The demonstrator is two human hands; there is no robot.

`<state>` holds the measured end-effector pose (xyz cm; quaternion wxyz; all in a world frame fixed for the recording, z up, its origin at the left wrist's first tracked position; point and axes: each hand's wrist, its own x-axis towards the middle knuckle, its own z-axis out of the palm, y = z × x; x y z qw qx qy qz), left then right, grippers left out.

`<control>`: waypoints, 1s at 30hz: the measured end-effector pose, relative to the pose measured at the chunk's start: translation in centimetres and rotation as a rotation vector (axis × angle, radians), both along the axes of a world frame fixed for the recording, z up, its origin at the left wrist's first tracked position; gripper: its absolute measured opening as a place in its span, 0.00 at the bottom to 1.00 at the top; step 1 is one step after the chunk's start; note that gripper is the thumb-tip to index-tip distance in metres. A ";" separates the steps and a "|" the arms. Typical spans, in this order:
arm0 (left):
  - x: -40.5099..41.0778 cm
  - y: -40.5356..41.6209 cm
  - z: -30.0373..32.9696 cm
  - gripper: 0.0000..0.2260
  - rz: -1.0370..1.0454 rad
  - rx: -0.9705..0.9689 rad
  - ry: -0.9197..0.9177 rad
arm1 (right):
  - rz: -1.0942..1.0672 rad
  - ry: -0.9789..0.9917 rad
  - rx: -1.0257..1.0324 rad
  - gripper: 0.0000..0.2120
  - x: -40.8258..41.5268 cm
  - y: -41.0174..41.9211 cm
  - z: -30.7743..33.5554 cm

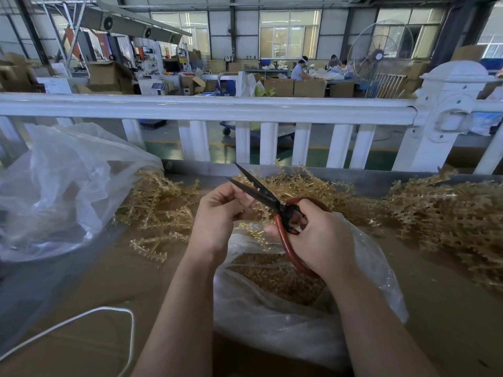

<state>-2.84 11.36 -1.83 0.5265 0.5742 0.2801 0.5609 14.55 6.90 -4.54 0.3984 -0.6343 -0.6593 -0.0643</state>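
While the left hand (pixel 217 213) curls its fingers and thumb around one end of a golden plastic strip (pixel 262 214), the right hand (pixel 321 238) has its fingers threaded through the red loops of the scissors (pixel 261 195), whose dark blades stand a little parted and point toward eleven o'clock. The strip sits between the two hands, just above the mouth of the clear bag (pixel 285 330) at six o'clock, where the cut pieces (pixel 275 276) lie heaped. The step in hand looks to be snipping small parts off the strip. To do it well, feed the strip deep between the blades near the pivot, keep the left fingertips back from the edges, and make each cut over the bag's opening so the pieces drop straight in. More uncut strips wait in a pile (pixel 158 205) at ten o'clock and a second heap (pixel 441 210) at three o'clock.
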 end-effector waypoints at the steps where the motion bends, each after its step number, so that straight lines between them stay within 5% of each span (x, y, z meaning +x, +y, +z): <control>1: 0.0 0.0 0.0 0.18 -0.009 0.005 -0.004 | -0.004 0.002 0.000 0.30 0.0 0.0 0.0; 30: -0.1 0.0 -0.3 0.07 -0.047 -0.009 0.008 | 0.034 0.001 0.098 0.22 0.0 -0.2 -0.3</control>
